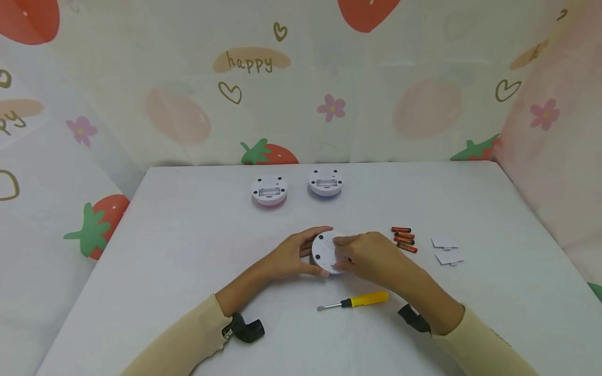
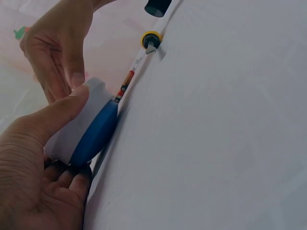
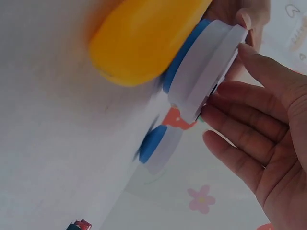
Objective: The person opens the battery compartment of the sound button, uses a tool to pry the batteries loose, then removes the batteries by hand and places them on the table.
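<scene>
My left hand (image 1: 288, 257) grips the rim of a round white device (image 1: 323, 250) with a blue front (image 2: 98, 136), thumb on the near side and fingers around the far side. Small holes and dark feet mark its upturned white back. Over that back is my right hand (image 1: 373, 257), its thumb and fingertips touching the surface; the fingers look mostly straight in the right wrist view. They hide the right part of the back. A screwdriver (image 1: 362, 300) with a yellow handle lies on the table just in front of the hands.
Two similar round devices, a left one (image 1: 269, 191) and a right one (image 1: 326, 183), lie at the back with battery compartments uncovered. Several red-and-black batteries (image 1: 404, 239) lie right of the hands. Beyond them are two white battery covers (image 1: 444, 242). Printed cloth (image 1: 376, 62) hangs behind the table.
</scene>
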A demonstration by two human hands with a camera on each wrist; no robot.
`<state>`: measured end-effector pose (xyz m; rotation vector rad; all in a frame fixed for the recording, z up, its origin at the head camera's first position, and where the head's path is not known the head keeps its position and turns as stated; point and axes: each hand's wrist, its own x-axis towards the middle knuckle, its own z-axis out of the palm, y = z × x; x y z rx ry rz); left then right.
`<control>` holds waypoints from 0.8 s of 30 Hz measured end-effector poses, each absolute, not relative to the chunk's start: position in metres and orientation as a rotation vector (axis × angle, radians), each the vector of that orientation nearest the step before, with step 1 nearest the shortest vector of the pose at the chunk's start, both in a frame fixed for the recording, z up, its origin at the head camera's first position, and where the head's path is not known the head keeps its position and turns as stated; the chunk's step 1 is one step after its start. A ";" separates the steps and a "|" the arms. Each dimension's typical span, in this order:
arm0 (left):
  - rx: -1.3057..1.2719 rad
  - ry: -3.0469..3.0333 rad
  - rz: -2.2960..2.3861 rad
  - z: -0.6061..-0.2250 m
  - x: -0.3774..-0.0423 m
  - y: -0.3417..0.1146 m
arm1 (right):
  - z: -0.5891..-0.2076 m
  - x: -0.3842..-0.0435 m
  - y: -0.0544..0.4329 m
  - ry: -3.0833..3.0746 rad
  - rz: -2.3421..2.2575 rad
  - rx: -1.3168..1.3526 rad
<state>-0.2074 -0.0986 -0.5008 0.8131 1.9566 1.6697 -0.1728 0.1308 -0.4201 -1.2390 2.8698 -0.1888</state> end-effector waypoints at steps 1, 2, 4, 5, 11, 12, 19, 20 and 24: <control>0.810 1.958 1.672 -0.501 -0.207 -0.099 | -0.420 -0.172 0.130 2.865 -0.178 -1.238; 0.807 1.957 1.676 -0.501 -0.207 -0.098 | -0.420 -0.172 0.129 2.860 -0.168 -1.240; 0.797 1.957 1.686 -0.501 -0.207 -0.098 | -0.420 -0.171 0.127 2.849 -0.145 -1.267; 0.795 1.959 1.689 -0.501 -0.207 -0.098 | -0.420 -0.171 0.127 2.844 -0.132 -1.286; 0.790 1.964 1.711 -0.501 -0.207 -0.097 | -0.421 -0.168 0.125 2.824 -0.002 -1.405; 0.790 1.963 1.713 -0.501 -0.207 -0.097 | -0.421 -0.168 0.125 2.819 0.021 -1.418; 0.785 1.966 1.713 -0.499 -0.206 -0.098 | -0.418 -0.164 0.123 2.789 0.156 -1.417; 0.781 1.964 1.714 -0.500 -0.206 -0.098 | -0.418 -0.163 0.123 2.788 0.168 -1.416; 0.755 1.956 1.727 -0.500 -0.206 -0.097 | -0.419 -0.163 0.122 2.802 0.193 -1.441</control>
